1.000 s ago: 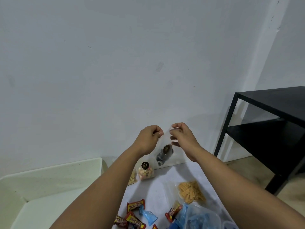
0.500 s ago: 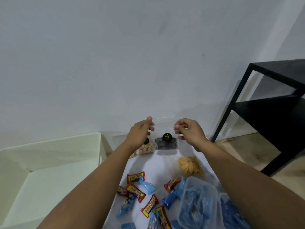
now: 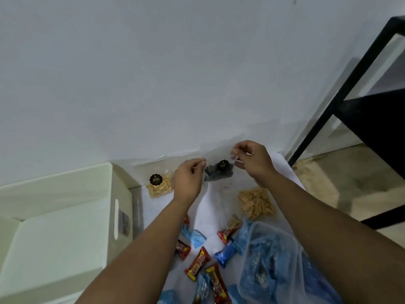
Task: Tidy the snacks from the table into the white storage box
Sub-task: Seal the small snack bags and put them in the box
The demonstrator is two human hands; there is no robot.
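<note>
Pinching clear bag top: left grip, right grip | far table edge

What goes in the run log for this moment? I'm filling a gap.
left hand: pinches clear bag | right hand: pinches clear bag | clear bag: dark snack, by wall | white storage box: no snacks visible

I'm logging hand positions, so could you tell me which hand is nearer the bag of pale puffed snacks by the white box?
Left. The left hand sits right beside the pale snack bag; the right hand is farther off, beyond the dark snack bag.
</note>
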